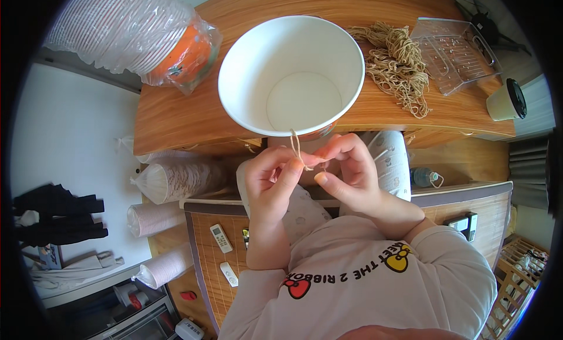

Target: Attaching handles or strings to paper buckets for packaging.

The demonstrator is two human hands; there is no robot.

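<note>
A big white paper bucket point(305, 102) stands at the desk's front edge, its open mouth tilted toward me. A thin tan cord point(297, 143) forms a loop at the near rim and runs down to my fingers. My left hand point(272, 177) pinches this cord between thumb and forefinger just below the rim. Close beside it, my right hand point(352, 173) is curled, its forefinger meeting the left fingertips and its thumb a little lower. A short bit of cord appears between the right thumb and forefinger, partly hidden by the fingers.
Loose tan cords point(399, 64) lie right of the bucket, by a clear plastic tray point(451, 58) and a lidded cup point(505, 102). Plastic-wrapped stacked buckets point(129, 38) stand at left. More bagged stacks point(176, 178) lie below. Remotes point(221, 238) rest on the mat.
</note>
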